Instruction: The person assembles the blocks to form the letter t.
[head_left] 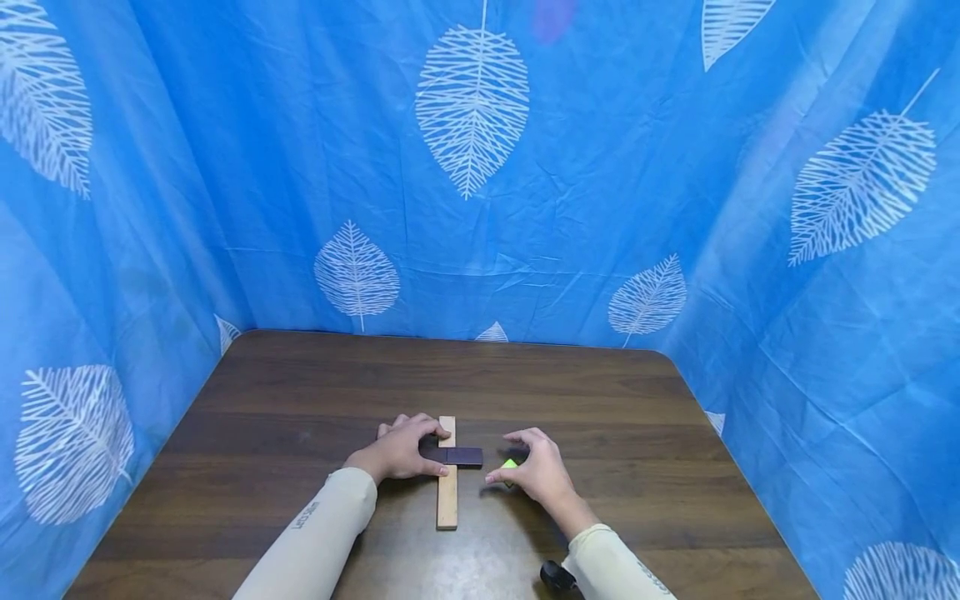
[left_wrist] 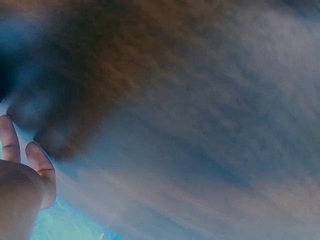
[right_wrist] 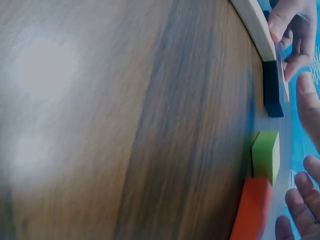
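The left forearm, in a cream sleeve (head_left: 318,521), reaches forward and slants inward across the dark brown wood-grain table (head_left: 600,400). At its end the left hand (head_left: 401,450) is turned toward the middle, thumb and index finger spread into a C. Their tips overlap a long, pale wooden strip (head_left: 447,504), one on each side of a flat, dark rectangular block (head_left: 467,457) lying crosswise to it. Whether those fingertips press on anything I cannot tell; the left wrist view is mostly blurred and shows just part of the hand, at its edge.

The right forearm, in a matching sleeve (head_left: 611,562), slants inward from the other side, with a small black object (head_left: 557,575) at the wrist. The right hand (head_left: 543,473) faces the left one, thumb and fingers held well apart and pinching nothing. In the head view a lime-green block (head_left: 511,464) shows within that gap. The right wrist view shows it resting on the table just beside an orange-red block (right_wrist: 252,210), near the dark block but apart from it.
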